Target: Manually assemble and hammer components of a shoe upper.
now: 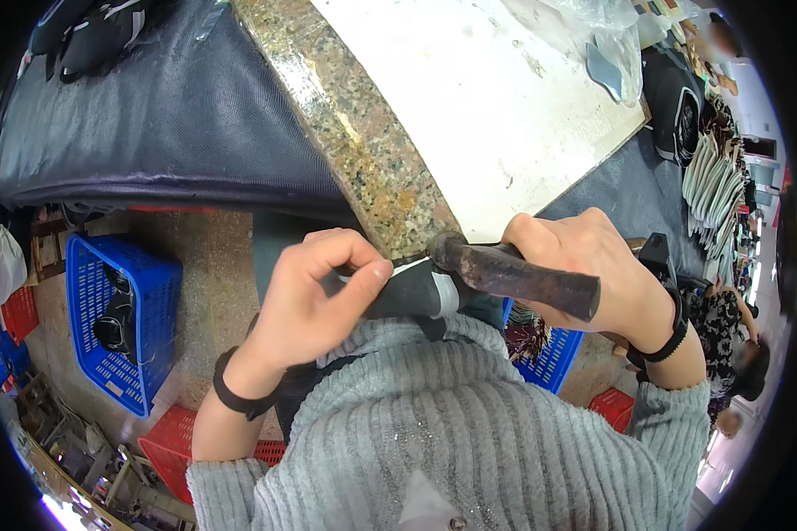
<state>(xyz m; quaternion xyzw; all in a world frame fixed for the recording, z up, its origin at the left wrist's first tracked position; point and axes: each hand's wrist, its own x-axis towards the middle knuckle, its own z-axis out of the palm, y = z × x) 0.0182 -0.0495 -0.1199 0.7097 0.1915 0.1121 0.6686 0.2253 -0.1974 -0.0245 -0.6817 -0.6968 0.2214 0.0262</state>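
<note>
My right hand (584, 257) is closed around a hammer whose handle is mostly hidden by the fingers. Its rusty dark head (531, 281) points left, with the round striking face at the near corner of a speckled granite slab (372, 133). A dark piece of material (405, 292) with a pale strip hangs at that corner, its upper edge along the stone. My left hand (319, 288) pinches the left end of that edge between thumb and forefinger, just left of the hammer face. Whether the hammer touches the material, I cannot tell.
A white board (505, 115) lies on the granite, with clear plastic bags (615, 53) at its far end. Dark sheeting (168, 115) covers the table. A blue crate (150, 310) with black items stands on the floor at left, near a red crate (170, 447). Stacked pieces (713, 181) and other people are at right.
</note>
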